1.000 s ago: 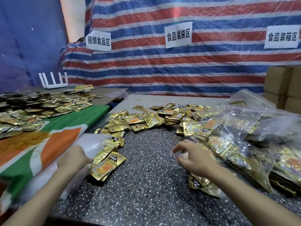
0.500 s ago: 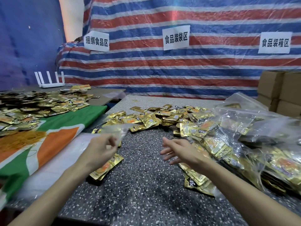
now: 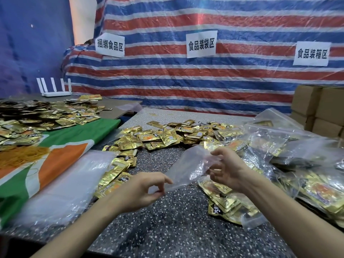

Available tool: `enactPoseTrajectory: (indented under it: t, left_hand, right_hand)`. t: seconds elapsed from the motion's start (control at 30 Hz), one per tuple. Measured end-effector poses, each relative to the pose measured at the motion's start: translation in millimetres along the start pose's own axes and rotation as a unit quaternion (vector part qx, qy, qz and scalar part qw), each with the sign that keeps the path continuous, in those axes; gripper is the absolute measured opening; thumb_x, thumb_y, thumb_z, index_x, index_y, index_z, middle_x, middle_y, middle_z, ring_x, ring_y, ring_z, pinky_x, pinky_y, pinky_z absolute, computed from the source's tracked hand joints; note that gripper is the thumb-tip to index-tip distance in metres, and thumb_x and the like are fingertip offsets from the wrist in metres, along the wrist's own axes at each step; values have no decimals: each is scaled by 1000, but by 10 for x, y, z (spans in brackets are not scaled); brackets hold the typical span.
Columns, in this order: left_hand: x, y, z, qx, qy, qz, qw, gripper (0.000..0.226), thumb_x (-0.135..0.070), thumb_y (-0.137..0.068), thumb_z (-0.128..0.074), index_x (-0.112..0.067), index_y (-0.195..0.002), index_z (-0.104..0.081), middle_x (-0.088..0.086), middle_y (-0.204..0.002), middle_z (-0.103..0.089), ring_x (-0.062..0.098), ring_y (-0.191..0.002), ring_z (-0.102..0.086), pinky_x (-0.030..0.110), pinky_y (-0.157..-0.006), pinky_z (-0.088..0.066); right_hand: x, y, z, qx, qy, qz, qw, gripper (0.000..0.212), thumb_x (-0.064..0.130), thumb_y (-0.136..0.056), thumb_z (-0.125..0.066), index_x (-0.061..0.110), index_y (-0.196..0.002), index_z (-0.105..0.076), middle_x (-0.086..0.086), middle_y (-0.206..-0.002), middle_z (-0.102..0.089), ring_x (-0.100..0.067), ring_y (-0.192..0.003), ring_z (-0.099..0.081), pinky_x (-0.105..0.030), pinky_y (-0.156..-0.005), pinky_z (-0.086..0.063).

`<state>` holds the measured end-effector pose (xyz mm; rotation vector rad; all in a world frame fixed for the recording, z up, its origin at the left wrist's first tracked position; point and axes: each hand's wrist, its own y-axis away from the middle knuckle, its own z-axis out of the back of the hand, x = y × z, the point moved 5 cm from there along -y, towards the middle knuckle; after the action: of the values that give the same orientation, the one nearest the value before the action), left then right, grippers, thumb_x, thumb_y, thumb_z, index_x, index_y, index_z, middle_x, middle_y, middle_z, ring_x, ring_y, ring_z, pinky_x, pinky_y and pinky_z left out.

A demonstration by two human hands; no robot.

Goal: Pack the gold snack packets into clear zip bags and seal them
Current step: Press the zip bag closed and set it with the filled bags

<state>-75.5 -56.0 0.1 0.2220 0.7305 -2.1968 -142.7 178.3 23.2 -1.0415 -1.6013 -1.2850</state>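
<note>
An empty clear zip bag (image 3: 188,167) hangs in the air above the speckled table (image 3: 167,226), held between both hands. My left hand (image 3: 141,190) pinches its lower corner between thumb and fingers. My right hand (image 3: 228,169) grips its upper end with curled fingers. Loose gold snack packets (image 3: 163,137) lie in a heap across the middle of the table. A few more gold packets (image 3: 115,173) lie beside my left hand. A filled clear bag (image 3: 229,203) of gold packets rests under my right wrist.
A stack of empty clear bags (image 3: 70,185) lies at the left on a green, orange and white cloth (image 3: 61,161). Filled bags (image 3: 290,155) pile up at the right. Cardboard boxes (image 3: 320,110) stand far right. Another table (image 3: 44,114) at the left holds more packets and yellow rubber bands (image 3: 22,155).
My left hand lifted an empty clear bag off the stack and carried it to the middle. My right hand left the filled bag, rose and took hold of the empty bag's upper end.
</note>
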Motion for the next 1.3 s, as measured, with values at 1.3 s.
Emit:
enactPoseTrajectory:
  t: [1.3]
  left_hand:
    - [1102,442,-27,49,-158,562,811,80,-54,-71,-79,-16,-132,-43,11,-143,-44,32,-127,-47,51,-99,-46]
  right_hand:
    - [10,229,-125,-30,249,144,957,14,-3,-85,-64,0,-75,-56,-9,-59,-57,-18,-44,-61,-30,-46,-52]
